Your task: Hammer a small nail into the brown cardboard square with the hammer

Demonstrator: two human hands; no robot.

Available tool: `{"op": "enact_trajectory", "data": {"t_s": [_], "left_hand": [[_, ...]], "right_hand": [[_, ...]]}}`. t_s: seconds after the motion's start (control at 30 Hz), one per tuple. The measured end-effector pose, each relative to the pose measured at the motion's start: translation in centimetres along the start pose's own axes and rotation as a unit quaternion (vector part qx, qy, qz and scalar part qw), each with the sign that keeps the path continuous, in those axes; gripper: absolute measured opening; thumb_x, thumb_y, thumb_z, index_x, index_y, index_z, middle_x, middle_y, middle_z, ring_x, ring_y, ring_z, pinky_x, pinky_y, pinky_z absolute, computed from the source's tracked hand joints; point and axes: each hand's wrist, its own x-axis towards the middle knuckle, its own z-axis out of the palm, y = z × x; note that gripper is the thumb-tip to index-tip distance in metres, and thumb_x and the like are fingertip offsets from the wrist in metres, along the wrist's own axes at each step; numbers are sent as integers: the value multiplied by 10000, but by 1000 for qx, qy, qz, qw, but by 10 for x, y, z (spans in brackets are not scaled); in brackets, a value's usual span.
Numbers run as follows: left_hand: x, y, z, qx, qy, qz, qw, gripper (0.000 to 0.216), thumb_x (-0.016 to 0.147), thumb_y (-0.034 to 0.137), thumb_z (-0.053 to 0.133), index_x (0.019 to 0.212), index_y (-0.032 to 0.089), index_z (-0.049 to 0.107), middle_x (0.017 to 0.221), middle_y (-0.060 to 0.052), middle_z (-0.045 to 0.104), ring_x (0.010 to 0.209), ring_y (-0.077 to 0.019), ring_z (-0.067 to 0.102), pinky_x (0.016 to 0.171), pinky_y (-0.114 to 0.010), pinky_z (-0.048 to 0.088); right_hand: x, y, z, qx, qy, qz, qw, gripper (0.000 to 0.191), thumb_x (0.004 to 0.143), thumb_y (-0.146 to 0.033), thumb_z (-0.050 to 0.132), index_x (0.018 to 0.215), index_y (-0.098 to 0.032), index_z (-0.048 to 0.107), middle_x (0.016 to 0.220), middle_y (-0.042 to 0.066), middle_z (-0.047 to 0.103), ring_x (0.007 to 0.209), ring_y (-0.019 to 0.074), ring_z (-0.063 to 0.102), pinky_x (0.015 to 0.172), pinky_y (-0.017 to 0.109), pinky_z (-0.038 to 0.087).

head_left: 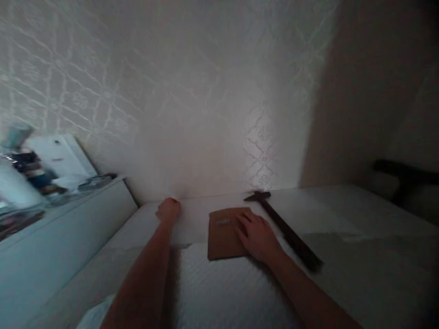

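Observation:
My right hand [255,235] lies flat with fingers spread on the right part of a brown flat packet [222,233], which rests on a white surface [325,219] against a patterned wall. My left hand [168,209] reaches to the far edge of that surface near the wall, fingers curled, and nothing shows in it. A dark hammer [284,228] lies just right of my right hand, its head toward the wall.
A pale cabinet [68,228] stands at the left, with a white box and blurred dark items on top. A dark shape [404,176] sits at the far right. The picture is dim and blurred.

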Motion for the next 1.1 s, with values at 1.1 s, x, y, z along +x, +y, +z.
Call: {"op": "enact_trajectory", "data": {"t_s": [1.1], "left_hand": [[-166, 67, 6, -283, -70, 325, 900, 174, 747, 147, 520, 812, 169, 679, 845, -32, 686, 812, -129, 605, 818, -256, 445]], "right_hand": [[5, 4, 0, 25, 0, -13, 1000, 396, 847, -333, 400, 1173, -168, 552, 1281, 90, 482, 1161, 215, 424, 990, 373, 280]]}}
